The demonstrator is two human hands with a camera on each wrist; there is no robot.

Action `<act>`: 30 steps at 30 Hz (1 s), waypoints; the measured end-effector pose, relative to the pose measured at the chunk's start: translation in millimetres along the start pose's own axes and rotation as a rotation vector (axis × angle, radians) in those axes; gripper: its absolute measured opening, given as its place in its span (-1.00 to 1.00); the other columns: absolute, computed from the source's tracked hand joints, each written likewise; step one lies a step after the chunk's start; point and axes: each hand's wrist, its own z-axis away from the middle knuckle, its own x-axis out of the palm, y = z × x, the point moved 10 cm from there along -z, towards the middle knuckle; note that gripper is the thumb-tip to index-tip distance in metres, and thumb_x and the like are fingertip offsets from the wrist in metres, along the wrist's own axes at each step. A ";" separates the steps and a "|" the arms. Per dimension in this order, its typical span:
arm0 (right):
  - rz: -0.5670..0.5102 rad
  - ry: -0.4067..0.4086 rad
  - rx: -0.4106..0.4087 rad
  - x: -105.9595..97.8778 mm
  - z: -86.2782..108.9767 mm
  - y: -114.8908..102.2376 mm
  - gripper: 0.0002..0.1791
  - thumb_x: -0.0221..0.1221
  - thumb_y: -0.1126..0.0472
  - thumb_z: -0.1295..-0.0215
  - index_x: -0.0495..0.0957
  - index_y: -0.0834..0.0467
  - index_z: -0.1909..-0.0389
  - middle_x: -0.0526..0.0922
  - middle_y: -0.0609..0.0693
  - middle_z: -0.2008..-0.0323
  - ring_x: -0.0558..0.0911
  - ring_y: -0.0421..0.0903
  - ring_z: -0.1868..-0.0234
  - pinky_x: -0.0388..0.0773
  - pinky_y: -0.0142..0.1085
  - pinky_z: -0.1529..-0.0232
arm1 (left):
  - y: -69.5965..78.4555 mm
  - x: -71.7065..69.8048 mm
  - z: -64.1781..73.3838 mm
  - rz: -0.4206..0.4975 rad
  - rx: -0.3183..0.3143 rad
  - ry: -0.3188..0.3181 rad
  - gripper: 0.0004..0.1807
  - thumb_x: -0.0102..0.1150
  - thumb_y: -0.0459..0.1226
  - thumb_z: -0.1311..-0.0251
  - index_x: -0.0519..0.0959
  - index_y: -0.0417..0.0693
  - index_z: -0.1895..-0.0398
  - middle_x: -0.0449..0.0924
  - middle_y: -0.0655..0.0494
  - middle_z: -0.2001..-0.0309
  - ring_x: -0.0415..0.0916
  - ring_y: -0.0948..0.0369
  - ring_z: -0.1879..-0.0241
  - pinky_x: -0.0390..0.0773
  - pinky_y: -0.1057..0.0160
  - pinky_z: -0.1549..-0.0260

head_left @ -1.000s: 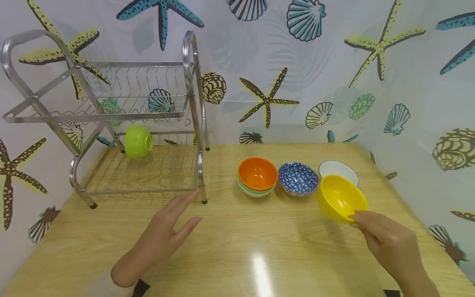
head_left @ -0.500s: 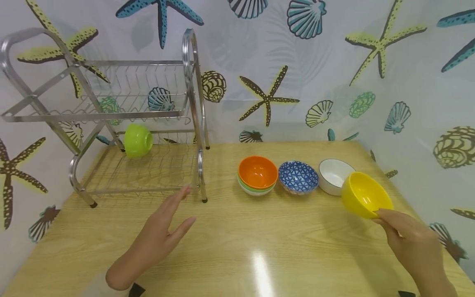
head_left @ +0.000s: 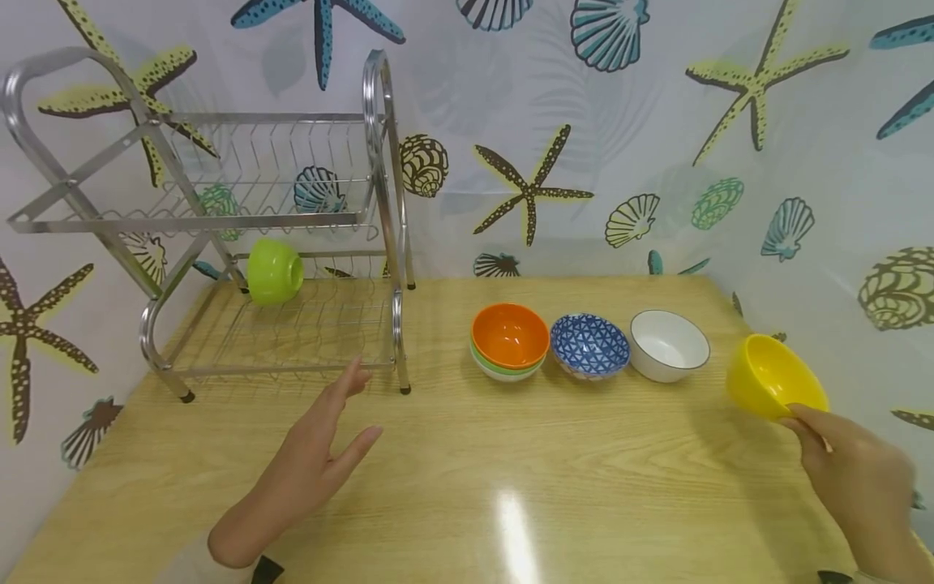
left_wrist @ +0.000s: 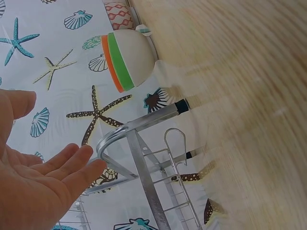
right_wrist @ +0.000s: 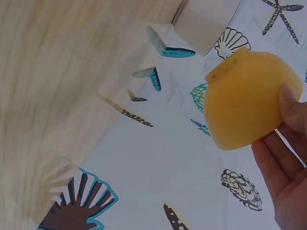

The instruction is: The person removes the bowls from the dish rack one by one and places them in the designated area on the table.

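My right hand pinches the rim of a yellow bowl, thumb on the outside, at the right side of the table. The bowl is tilted and held above the surface, its foot showing in the right wrist view, where the yellow bowl fills the upper right. My left hand hovers with fingers extended and holds nothing, in front of the metal dish rack. A green bowl lies on its side on the rack's lower tier.
Along the back stand an orange bowl nested on green and white ones, a blue patterned bowl and a white bowl. A shell-print cloth hangs behind and along the sides of the wooden table.
My right hand has carried the yellow bowl to the right, away from the white bowl, which now shows whole. The left hand has drawn back slightly to the left.
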 end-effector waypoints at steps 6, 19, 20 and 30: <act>-0.007 -0.076 0.027 14.8 -0.4 17.0 -0.04 -0.39 -0.36 -0.38 0.63 0.45 0.35 0.62 0.40 0.53 0.50 0.21 0.77 0.29 -0.20 0.89 | -2.4 1.1 1.9 0.000 -0.015 -0.009 0.01 0.28 -0.35 -0.17 -0.17 0.05 -0.54 0.32 -0.09 -0.31 0.33 0.00 -0.27 0.46 -0.17 -0.09; -0.026 -0.253 0.109 58.3 -7.9 50.7 -0.72 0.36 0.44 0.00 0.60 0.46 0.24 0.62 0.39 0.53 0.34 -0.02 0.83 0.33 -0.15 0.83 | -6.6 5.0 5.8 0.004 -0.036 -0.052 -0.05 0.23 -0.30 -0.24 -0.18 0.03 -0.54 0.28 -0.09 -0.35 0.31 -0.03 -0.28 0.57 -0.09 0.02; -0.027 -0.264 0.112 61.0 -8.3 51.4 -0.72 0.36 0.44 0.01 0.60 0.46 0.23 0.62 0.40 0.50 0.40 0.05 0.81 0.38 -0.08 0.80 | -6.5 5.5 6.0 0.003 -0.036 -0.054 -0.04 0.23 -0.30 -0.24 -0.19 0.05 -0.54 0.27 -0.09 -0.35 0.31 -0.03 -0.28 0.57 -0.09 0.01; -0.019 -0.419 0.141 84.5 -12.3 54.4 -0.71 0.34 0.33 -0.09 0.61 0.38 0.17 0.63 0.35 0.52 0.49 0.16 0.69 0.42 0.00 0.72 | -1.8 5.5 4.2 -0.023 -0.025 -0.052 0.00 0.26 -0.31 -0.21 -0.20 0.03 -0.54 0.27 -0.07 -0.35 0.32 -0.02 -0.27 0.49 -0.15 -0.06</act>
